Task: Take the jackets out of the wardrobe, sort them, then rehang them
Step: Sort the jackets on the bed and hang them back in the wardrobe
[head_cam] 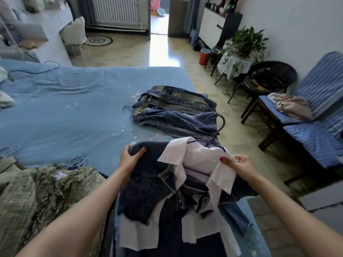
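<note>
Blue-sheeted bed (74,101) in foreground. Glossy tiled floor (133,52), bright glare from the open doorway (159,15). White radiator (115,10) on far wall. Right side: striped blue chairs (315,101), black wicker chair (272,76), potted plant (246,39), white cabinet (211,26).

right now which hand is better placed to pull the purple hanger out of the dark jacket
Right hand, probably: it pinches the white collar beside the purple hanger, while the left hand grips the dark jacket at its far shoulder.

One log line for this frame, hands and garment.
left hand: grips dark denim jacket | right hand: pinches white collar | on bed
</note>
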